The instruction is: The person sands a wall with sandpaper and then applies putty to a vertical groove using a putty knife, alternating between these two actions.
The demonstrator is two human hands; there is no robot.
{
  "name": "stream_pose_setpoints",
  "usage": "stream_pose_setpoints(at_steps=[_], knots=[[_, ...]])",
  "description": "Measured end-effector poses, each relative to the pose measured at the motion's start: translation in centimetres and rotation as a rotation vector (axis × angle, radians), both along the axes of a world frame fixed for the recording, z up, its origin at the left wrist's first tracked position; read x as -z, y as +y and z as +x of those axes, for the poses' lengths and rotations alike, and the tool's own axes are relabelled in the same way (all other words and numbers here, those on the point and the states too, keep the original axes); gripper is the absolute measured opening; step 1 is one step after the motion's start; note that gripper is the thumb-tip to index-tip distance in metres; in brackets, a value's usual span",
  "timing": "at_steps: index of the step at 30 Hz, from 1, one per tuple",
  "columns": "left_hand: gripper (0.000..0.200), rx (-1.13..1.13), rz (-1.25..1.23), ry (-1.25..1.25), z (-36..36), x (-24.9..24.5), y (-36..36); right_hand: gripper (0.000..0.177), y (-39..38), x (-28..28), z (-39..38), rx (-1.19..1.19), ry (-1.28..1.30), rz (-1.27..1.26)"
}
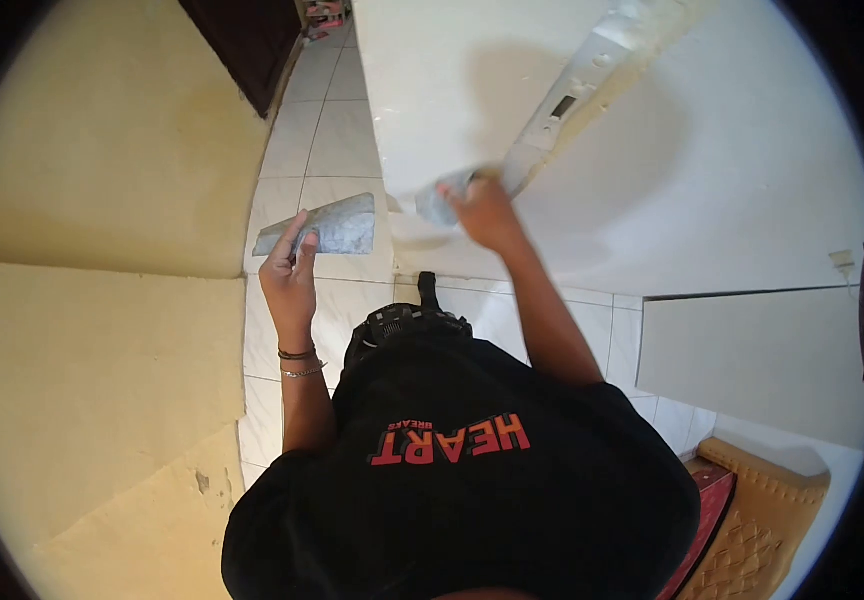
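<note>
My left hand (289,285) is closed on a flat grey trapezoid putty spreader (347,228), thumb on its near face, out to the left over the floor. My right hand (489,215), a little blurred, grips a smaller grey putty knife (438,206) close against the white wall (432,90). Its handle is hidden in my fist. Just above that hand, a grey-white strip (592,75) runs diagonally up the wall, with a small dark rectangular opening in it. Yellowish bare edges show along the strip's lower side.
A yellow wall (102,150) rises on the left, with a dark door (247,45) at its far end. White tiles (342,130) cover the floor between the walls. At the lower right stands a tan quilted chair (762,520). A socket (841,260) sits on the right wall.
</note>
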State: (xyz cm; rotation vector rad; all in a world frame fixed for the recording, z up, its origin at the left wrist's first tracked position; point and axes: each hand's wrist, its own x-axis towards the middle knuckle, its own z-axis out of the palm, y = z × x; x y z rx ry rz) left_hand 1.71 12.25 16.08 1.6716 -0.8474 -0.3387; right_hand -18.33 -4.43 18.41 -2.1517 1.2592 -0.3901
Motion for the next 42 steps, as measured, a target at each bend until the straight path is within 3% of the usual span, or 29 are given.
stream_pose_setpoints(at_steps=[3, 6, 8, 10, 13, 15, 17, 18, 23, 25, 27, 29, 30, 34, 36, 37, 39, 40, 42], knots=[[0.035, -0.035, 0.035, 0.012, -0.5, -0.6, 0.6, 0.043, -0.1, 13.9, -0.3, -0.088, 0.145, -0.131], [0.036, -0.030, 0.096, 0.068, -0.3, -0.8, 0.4, 0.042, -1.2, 13.6, -0.5, -0.021, 0.050, -0.123], [0.031, -0.058, -0.071, -0.023, -0.7, 0.3, 0.2, 0.049, -1.4, 4.8, -0.6, -0.006, 0.028, -0.122], [0.030, -0.082, 0.087, 0.052, -1.2, -0.8, 0.6, 0.051, -2.3, 0.9, -0.9, 0.027, -0.036, -0.074], [0.029, -0.072, 0.094, 0.082, -0.5, 0.0, 0.4, 0.050, -1.8, 3.4, 0.1, 0.069, 0.009, -0.001], [0.029, -0.061, 0.037, 0.073, -0.7, 0.0, 0.4, 0.049, -2.2, 11.8, 0.3, 0.019, 0.046, -0.076], [0.029, -0.050, 0.036, 0.080, -0.4, 0.1, 0.6, 0.046, -1.5, 12.4, 1.1, -0.015, 0.127, -0.087], [0.030, -0.041, 0.035, 0.081, -0.5, -0.1, 0.6, 0.046, -1.9, 12.3, 1.0, -0.021, 0.127, -0.090], [0.031, -0.071, 0.095, 0.070, -0.9, -0.2, 0.7, 0.045, -1.8, 0.1, 2.8, -0.069, 0.024, 0.092], [0.031, -0.082, 0.080, 0.060, -0.8, -0.2, 0.7, 0.044, -1.3, 3.2, 3.8, -0.097, 0.029, 0.058], [0.030, -0.078, 0.086, 0.113, -0.9, -0.2, 0.9, 0.043, -1.3, 11.7, 5.1, -0.156, 0.085, -0.055], [0.030, -0.071, 0.092, 0.082, -1.1, -0.4, 1.2, 0.042, -0.1, 12.8, 5.9, -0.119, 0.089, -0.033], [0.029, -0.069, 0.090, 0.044, -0.9, -0.6, 1.1, 0.042, -0.1, 13.1, 6.2, -0.116, 0.085, -0.001], [0.033, 0.016, 0.063, 0.174, -0.3, 0.3, 1.5, 0.045, 0.9, 4.8, 6.8, -0.060, -0.053, 0.043], [0.040, 0.171, 0.225, 0.206, -0.5, 0.2, 1.5, 0.047, 1.4, 3.3, 6.2, -0.179, -0.737, 0.557], [0.044, 0.195, 0.174, 0.201, -0.9, 0.1, 1.2, 0.047, 2.0, 2.3, 5.7, -0.182, -0.740, 0.551], [0.044, 0.238, 0.075, 0.309, -1.5, -0.1, 1.0, 0.047, 3.5, 0.7, 4.7, -0.333, -0.753, 0.962], [0.044, 0.278, -0.017, 0.423, -1.7, -0.1, 0.9, 0.047, 4.0, 0.6, 4.6, -0.338, -0.751, 0.957], [0.039, 0.305, 0.000, 0.421, -1.6, 0.2, 0.6, 0.037, 4.8, 0.8, 4.5, -0.396, -0.452, 0.872]])
